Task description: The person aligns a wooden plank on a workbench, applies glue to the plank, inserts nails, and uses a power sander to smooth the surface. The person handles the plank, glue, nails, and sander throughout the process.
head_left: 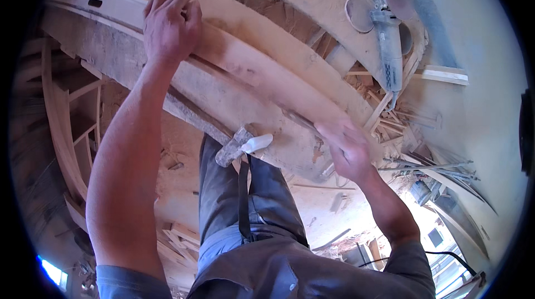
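Observation:
A long pale wooden board (239,59) lies on edge across the workbench (262,126), with an oblong slot near its far left end. My left hand (173,28) is closed over the board's upper edge, fingers bent around it. Along the board's near side, at its right end, my right hand (345,148) is closed, somewhat blurred. From its fingers a thin dark flat tool (301,119) points left along the board; its kind is not clear. Close to my body lies a hammer (227,153) with a wooden handle, beside a white tapered piece (257,143).
A dusty angle grinder (390,48) with loose discs rests at the far right. Wood offcuts (387,123) and thin metal rods (440,168) are heaped on the right. A wooden frame (67,115) stands on the left, and wood scraps (181,237) lie on the floor.

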The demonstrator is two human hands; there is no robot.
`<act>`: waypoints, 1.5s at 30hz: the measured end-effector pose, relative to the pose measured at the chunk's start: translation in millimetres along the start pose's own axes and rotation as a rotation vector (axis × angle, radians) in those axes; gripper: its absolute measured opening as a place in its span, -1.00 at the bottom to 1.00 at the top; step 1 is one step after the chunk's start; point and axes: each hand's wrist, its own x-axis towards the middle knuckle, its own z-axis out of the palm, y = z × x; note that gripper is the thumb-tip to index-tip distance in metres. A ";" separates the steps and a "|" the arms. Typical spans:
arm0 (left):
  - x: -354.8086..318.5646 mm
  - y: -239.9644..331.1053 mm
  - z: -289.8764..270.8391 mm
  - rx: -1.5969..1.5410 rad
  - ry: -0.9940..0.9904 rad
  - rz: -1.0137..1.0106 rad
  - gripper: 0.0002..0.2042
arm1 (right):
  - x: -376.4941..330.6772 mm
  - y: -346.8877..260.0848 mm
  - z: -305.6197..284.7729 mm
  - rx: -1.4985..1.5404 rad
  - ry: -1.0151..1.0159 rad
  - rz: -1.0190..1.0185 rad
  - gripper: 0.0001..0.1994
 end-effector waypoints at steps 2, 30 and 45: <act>-0.6 0.8 0.1 -0.001 -0.003 -0.011 -0.69 | 15.3 3.1 11.5 0.063 0.031 -0.022 -0.50; -6.3 1.5 -2.6 0.013 -0.013 0.007 -0.73 | 13.8 5.6 10.4 0.008 0.006 -0.059 -0.50; 4.0 -0.5 -0.2 -0.005 -0.002 0.023 -0.75 | 29.0 2.7 24.9 0.008 0.076 -0.061 -0.55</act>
